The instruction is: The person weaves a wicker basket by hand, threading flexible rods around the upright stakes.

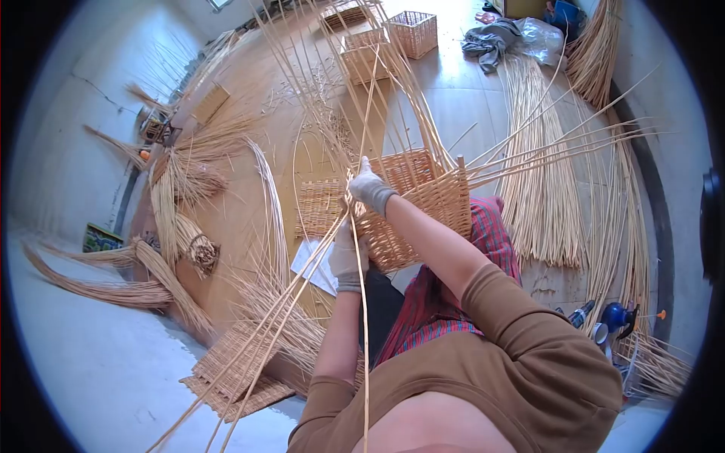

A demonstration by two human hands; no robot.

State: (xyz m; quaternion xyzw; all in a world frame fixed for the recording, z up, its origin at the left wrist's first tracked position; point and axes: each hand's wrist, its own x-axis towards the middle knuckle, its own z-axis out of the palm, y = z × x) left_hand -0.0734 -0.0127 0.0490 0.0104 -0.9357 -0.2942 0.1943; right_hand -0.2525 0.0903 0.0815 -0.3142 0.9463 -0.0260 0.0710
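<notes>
A partly woven wicker basket (415, 215) rests against my lap, with long loose canes (291, 294) sticking out from its rim and corners. My right hand (370, 189), in a pale glove, is closed on canes at the basket's left corner, its thumb pointing up. Just below it my left hand (348, 253), also gloved, is wrapped round the canes along the basket's left side; its fingertips are partly hidden. One long cane runs down from the hands across my shirt.
Finished-looking baskets (414, 34) stand at the back. Cane bundles lie on the right (540, 174) and left (181, 181). Flat woven panels (238, 366) are at lower left, another (320, 208) left of the basket. A blue object (615, 317) sits at lower right.
</notes>
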